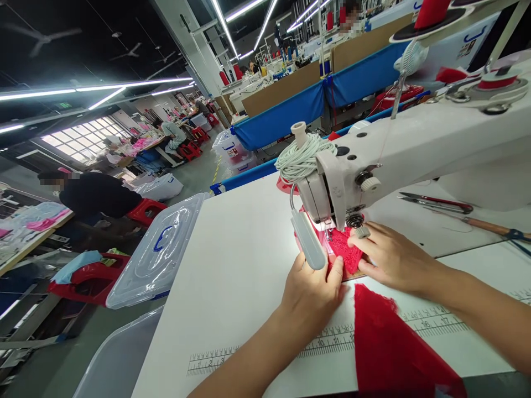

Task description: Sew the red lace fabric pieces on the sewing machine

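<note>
A piece of red lace fabric (347, 252) lies under the needle area of a white sewing machine (415, 145). My left hand (312, 286) holds its near left side, thumb on top; the other fingers are partly hidden behind a grey lamp (309, 240) on the machine head. On the right, my right hand (394, 258) grips the fabric's edge, thumb and fingers closed on it. Another red cloth (390, 345) lies nearer me, across the printed ruler (323, 345) and over the table's front edge. A pale green cord bundle (305, 157) is wound on top of the machine head.
Red-handled thread snips (440, 202) and a wooden-handled tool (489, 225) lie at the right, beneath the machine arm. Left of the white table (207, 276) stands a lidded clear plastic box (161, 249). Red stools (89, 276) and seated people (97, 193) are farther left.
</note>
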Demonstrator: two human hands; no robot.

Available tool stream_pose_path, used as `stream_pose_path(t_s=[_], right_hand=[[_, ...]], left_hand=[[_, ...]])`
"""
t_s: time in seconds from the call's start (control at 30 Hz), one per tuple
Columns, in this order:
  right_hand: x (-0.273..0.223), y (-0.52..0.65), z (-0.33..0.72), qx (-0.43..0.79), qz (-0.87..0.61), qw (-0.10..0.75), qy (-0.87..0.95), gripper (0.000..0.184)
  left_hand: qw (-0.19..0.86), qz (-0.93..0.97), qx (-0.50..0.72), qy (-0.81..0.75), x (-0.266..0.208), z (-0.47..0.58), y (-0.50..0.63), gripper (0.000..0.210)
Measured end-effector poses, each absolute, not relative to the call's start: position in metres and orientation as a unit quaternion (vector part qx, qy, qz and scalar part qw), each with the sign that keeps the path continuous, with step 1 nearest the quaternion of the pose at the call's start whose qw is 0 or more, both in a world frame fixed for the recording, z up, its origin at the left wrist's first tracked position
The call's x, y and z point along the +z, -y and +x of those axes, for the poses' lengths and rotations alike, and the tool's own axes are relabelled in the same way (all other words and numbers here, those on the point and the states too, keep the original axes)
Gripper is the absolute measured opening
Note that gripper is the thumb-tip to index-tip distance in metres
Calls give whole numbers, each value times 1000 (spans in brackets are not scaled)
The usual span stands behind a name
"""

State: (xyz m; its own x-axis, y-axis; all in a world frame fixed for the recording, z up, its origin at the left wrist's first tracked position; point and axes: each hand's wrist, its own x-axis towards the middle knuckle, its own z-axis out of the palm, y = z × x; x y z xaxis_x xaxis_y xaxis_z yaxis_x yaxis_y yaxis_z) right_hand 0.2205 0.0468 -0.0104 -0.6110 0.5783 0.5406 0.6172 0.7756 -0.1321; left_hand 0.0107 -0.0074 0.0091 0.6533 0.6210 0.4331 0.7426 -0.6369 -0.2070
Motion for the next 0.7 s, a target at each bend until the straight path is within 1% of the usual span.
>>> stream_pose_path(t_s=[0.03, 0.07, 0.17, 0.23, 0.3, 0.37, 0.43, 0.57, 0.63, 0.7], right_hand=[[-10, -47, 220, -38, -337, 283, 897, 13], [-9, -46, 220, -44, -341, 277, 897, 11], [-9, -43, 221, -70, -354, 268, 893, 10], [-10, -40, 221, -87, -353, 273, 891, 12], [-13, -36, 220, -86, -345, 283, 891, 17], [-15, -33, 218, -70, -332, 294, 893, 20], [-16, -32, 215, -44, -328, 304, 893, 21], [-13, -35, 210, 26, -372, 328, 868, 26], [-12, -35, 208, 56, -383, 333, 860, 26], [-12, -35, 207, 71, -376, 331, 862, 25]], left_hand=[[194, -886, -181, 381, 9, 11, 5, 19], [198, -883, -196, 378, 8, 11, 4, 19], [187, -887, -207, 368, 6, 10, 0, 29], [166, -888, -218, 369, 5, 9, -2, 29], [90, -883, -251, 387, 4, 9, -4, 27], [-21, -862, -289, 417, 3, 9, -8, 25], [-95, -840, -305, 439, 2, 9, -13, 27], [-124, -828, -310, 450, -1, 8, -20, 40], [-135, -825, -313, 451, -1, 9, -20, 36], [-139, -818, -319, 459, 0, 11, -19, 24]])
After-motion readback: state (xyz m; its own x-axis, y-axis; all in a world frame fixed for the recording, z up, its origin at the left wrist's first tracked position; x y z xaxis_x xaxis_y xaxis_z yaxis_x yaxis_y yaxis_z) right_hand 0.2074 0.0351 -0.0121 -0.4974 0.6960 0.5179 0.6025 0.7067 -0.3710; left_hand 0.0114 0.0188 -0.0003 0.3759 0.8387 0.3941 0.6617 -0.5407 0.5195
